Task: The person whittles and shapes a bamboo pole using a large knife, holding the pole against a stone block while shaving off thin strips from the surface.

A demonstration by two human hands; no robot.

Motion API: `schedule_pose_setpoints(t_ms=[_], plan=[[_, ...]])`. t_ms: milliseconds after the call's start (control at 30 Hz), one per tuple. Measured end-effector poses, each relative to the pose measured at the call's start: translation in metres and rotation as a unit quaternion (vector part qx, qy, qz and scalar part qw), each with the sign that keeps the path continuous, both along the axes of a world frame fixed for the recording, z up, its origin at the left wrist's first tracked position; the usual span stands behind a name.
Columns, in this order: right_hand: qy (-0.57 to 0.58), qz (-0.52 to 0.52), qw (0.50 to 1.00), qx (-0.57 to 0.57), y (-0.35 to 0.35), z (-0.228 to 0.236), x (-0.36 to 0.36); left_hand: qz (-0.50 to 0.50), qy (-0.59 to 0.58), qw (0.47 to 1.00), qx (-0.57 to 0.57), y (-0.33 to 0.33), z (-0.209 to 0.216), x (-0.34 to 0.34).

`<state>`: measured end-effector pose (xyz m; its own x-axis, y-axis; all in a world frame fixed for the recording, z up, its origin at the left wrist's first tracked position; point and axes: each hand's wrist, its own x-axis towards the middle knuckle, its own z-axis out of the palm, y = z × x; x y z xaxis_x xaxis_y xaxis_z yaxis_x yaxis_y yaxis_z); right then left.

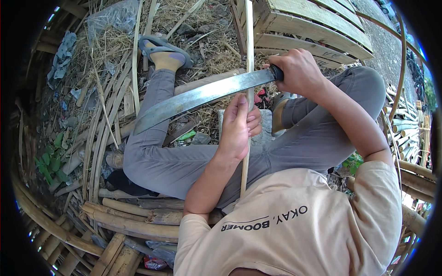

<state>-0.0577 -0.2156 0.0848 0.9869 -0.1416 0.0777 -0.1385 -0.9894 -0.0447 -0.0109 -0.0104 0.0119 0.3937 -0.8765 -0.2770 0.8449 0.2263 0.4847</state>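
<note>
My left hand (239, 126) is closed around a long pale bamboo strip (250, 41), which runs from my lap away past the top of the view. In my right hand (298, 71) is the dark handle of a machete (198, 97). Its long curved blade points to the left and lies across the strip, just beyond my left fist. Whether the edge bites into the strip, I cannot tell.
A slatted wooden crate (313, 30) stands at the far right. Split bamboo pieces (103, 124) lie along the left, with bamboo poles (133, 223) near my left hip. Straw, stones and a clear plastic bag (113, 18) cover the ground ahead. Stacked bamboo (407, 133) is at right.
</note>
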Motion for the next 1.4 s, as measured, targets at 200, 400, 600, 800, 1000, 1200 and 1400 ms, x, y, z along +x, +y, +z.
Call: schedule_pose_setpoints(t_ms=[200, 400, 600, 800, 1000, 1200, 1400], plan=[[-0.013, 0.0, 1.0, -0.017, -0.004, 0.001, 0.0, 0.005, -0.005, 1.0, -0.003, 0.003, 0.0, 0.004], [-0.028, -0.008, 0.999, -0.041, -0.01, 0.002, -0.001, 0.004, -0.017, 1.0, 0.008, 0.002, 0.004, 0.004], [-0.024, -0.01, 0.996, -0.081, -0.032, 0.002, -0.001, 0.01, -0.028, 1.0, -0.002, 0.006, 0.002, 0.006], [-0.174, -0.158, 0.969, -0.075, -0.075, 0.021, -0.002, -0.009, -0.047, 0.999, -0.015, 0.005, 0.009, 0.0], [-0.071, -0.107, 0.99, 0.057, -0.026, 0.027, -0.007, 0.0, -0.038, 0.999, -0.025, 0.006, 0.004, 0.006], [-0.024, -0.023, 0.997, 0.064, -0.002, 0.013, -0.004, 0.021, -0.059, 0.996, 0.057, 0.002, 0.002, 0.007], [0.032, -0.027, 0.998, 0.051, 0.012, 0.008, 0.0, 0.053, -0.09, 0.989, 0.101, 0.003, 0.006, 0.002]])
